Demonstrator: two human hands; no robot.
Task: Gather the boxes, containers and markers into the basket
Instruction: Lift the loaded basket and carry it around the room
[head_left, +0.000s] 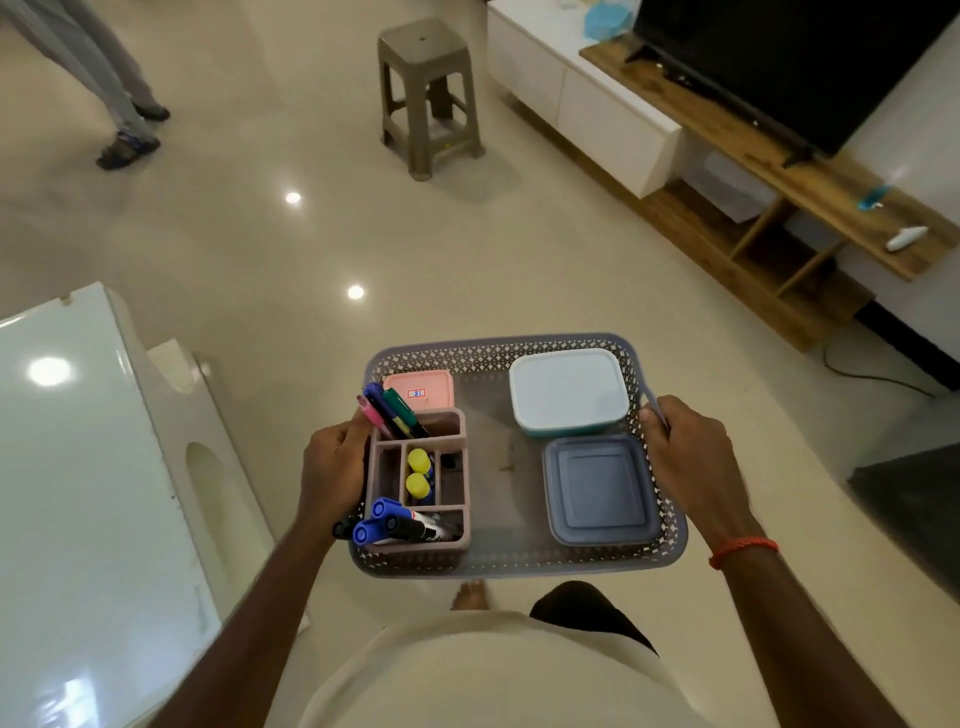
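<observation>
I hold a lilac perforated basket (498, 349) in front of me above the floor. My left hand (335, 470) grips its left side and my right hand (685, 457) grips its right rim. Inside on the left stands a pink organiser (462, 543) with markers (392, 413) at its far end, more markers (400, 525) at its near end and two yellow-capped tubes (420, 473) in the middle. A pink box (421, 389) lies behind it. On the right sit a white-lidded teal container (569, 392) and a grey-blue container (600, 491).
A white glossy table (78, 493) is at my left. A grey plastic stool (428, 93) stands ahead on the tiled floor. A wooden TV unit (769, 171) with a television runs along the right. Another person's legs (109, 93) are at the far left.
</observation>
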